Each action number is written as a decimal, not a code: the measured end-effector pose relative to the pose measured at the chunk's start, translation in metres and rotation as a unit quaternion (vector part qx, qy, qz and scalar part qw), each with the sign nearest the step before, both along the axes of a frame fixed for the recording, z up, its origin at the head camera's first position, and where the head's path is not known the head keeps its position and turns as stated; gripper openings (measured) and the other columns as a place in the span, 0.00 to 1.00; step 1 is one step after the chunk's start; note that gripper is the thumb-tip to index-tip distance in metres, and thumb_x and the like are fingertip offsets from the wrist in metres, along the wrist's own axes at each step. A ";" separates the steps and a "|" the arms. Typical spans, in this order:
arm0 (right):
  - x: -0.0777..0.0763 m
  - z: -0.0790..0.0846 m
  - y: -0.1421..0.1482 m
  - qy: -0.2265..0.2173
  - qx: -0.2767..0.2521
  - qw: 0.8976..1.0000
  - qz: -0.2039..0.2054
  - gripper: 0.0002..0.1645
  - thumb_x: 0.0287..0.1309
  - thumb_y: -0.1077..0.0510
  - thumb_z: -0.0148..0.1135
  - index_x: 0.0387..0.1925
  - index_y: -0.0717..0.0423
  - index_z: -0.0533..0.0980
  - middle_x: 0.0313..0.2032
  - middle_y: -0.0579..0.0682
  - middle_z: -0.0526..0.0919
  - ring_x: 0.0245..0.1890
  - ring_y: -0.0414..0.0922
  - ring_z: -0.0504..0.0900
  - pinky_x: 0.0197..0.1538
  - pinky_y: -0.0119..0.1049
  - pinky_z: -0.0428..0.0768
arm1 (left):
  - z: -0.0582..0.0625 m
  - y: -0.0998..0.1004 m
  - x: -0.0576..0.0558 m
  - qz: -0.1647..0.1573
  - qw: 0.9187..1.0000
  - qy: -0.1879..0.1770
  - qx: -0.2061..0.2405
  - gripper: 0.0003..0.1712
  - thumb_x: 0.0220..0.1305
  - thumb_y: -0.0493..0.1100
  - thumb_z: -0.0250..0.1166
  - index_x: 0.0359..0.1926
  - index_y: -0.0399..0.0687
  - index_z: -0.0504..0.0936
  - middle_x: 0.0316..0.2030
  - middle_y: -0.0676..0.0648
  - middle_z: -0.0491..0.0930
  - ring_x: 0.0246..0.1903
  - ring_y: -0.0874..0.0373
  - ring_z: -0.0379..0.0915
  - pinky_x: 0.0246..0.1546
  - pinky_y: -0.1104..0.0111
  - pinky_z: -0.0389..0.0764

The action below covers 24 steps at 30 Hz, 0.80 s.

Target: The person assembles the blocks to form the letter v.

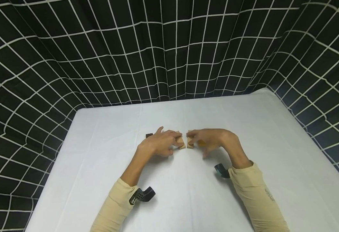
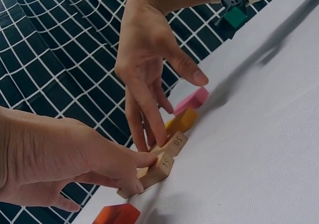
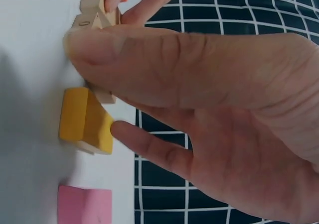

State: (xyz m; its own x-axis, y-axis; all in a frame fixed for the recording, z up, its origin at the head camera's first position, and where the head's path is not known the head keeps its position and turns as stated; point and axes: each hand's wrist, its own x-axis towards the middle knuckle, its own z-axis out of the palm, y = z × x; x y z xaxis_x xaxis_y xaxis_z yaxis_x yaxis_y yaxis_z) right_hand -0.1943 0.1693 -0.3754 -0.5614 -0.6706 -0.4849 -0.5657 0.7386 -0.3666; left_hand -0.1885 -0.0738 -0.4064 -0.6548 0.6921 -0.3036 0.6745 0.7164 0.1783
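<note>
Two light wooden blocks lie side by side on the table, a narrow gap between them. My left hand (image 1: 160,143) holds the left wooden block (image 2: 163,167), marked with what looks like 75, between its fingertips. Fairly straight fingers of my right hand (image 1: 212,138) touch the right wooden block (image 2: 177,140), which has digits on its end. In the left wrist view that hand's thumb (image 2: 192,72) stands away from the block. The right wrist view has this thumb covering much of the right block.
Beyond the right block sit a yellow block (image 3: 84,118) and a pink block (image 3: 84,204). An orange-red block (image 2: 117,214) lies below the left hand in its wrist view. White cloth covers the table (image 1: 169,199); black curtains with white grid lines (image 1: 169,48) stand around it.
</note>
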 end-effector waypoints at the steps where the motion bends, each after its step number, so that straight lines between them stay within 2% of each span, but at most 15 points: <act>1: 0.000 0.001 0.000 0.003 0.003 1.000 0.004 0.41 0.53 0.59 0.80 0.69 0.48 0.77 0.81 0.56 0.60 0.81 0.61 0.60 0.80 0.59 0.65 | 0.000 0.000 0.000 -0.001 1.000 0.000 0.000 0.30 0.67 0.40 0.66 0.69 0.67 0.80 0.80 0.50 0.64 0.80 0.52 0.59 0.82 0.35 0.51; 14: 0.004 0.004 -0.006 0.009 0.027 1.000 -0.012 0.46 0.51 0.56 0.82 0.72 0.46 0.75 0.80 0.55 0.61 0.80 0.60 0.63 0.78 0.59 0.69 | 0.001 -0.001 0.000 0.007 1.000 -0.011 0.007 0.29 0.67 0.40 0.66 0.68 0.65 0.81 0.80 0.49 0.64 0.81 0.51 0.58 0.81 0.35 0.51; 24: 0.005 0.005 -0.005 -0.003 0.028 0.999 -0.026 0.43 0.50 0.56 0.82 0.70 0.43 0.77 0.81 0.54 0.61 0.80 0.59 0.63 0.78 0.60 0.69 | 0.001 0.002 0.001 0.007 1.000 -0.008 -0.005 0.30 0.68 0.41 0.66 0.69 0.67 0.80 0.80 0.49 0.63 0.81 0.50 0.56 0.82 0.35 0.50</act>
